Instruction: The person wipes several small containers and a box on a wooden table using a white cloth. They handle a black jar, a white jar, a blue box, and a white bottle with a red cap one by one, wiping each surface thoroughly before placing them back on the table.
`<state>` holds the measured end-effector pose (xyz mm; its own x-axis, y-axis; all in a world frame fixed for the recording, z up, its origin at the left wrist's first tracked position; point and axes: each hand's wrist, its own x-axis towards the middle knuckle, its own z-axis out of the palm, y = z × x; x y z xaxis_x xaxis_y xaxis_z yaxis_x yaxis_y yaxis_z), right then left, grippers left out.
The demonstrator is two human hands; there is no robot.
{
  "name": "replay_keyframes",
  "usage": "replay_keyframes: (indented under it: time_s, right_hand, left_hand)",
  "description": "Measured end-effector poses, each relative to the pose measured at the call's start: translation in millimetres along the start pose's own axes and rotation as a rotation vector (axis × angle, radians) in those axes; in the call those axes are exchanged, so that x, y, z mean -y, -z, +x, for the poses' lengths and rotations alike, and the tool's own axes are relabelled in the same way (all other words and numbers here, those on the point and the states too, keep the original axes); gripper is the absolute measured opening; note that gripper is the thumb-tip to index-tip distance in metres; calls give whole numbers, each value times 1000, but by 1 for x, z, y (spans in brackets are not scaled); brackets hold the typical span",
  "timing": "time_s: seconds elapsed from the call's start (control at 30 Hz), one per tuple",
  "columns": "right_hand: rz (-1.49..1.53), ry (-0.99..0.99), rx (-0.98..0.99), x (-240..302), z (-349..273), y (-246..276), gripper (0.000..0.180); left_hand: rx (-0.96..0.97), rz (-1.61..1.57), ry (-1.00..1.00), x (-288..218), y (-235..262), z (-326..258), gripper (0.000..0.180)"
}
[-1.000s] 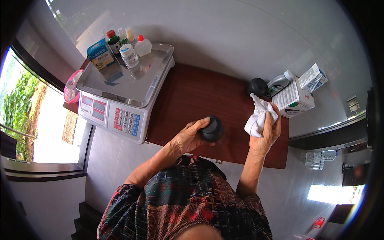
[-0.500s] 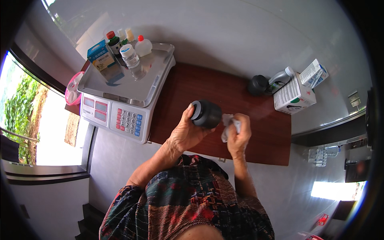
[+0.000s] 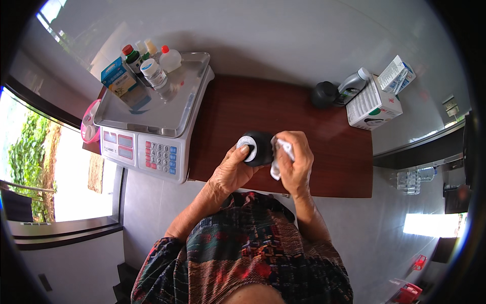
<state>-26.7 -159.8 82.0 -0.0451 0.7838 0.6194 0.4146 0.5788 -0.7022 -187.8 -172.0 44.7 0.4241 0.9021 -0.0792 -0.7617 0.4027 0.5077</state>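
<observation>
My left hand grips a dark, wide-necked plastic jar, which lies tipped sideways above the table. The thumb presses on the jar's left end, where a pale, shiny ring shows. My right hand is closed around a crumpled white cloth or tissue, held against the jar's right end. Whether the cloth touches the jar's wall or its base I cannot tell, since the fingers cover that spot.
A dark red-brown table lies below my hands. At left stands a white scale with a metal tray bearing a blue box and several bottles. Farther right are another dark jar, a grey bottle and white boxes.
My right hand has brought the cloth leftward up to the jar. The jar has turned, so its left end shows a pale ring, and my left thumb has shifted onto that end.
</observation>
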Motion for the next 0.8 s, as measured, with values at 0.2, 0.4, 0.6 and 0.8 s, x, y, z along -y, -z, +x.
replay_keyframes:
  time_s: [0.2,0.4,0.6,0.8]
  right_hand:
    - [164,-280,-22,-13,-9,2,17]
    - [-112,351,-5,11,-13,-29,35]
    - [-138,83,-106,-14,-11,-12,25]
    - [13,-31,-117,-6,-3,4,21]
  left_hand:
    - [-44,-171,29,-2,-3,5,55]
    - [-78,-271,97,4,1,10,58]
    - [-186,-219,19,1,-12,11,53]
    - [-194,-205,-29,4,-7,14,47]
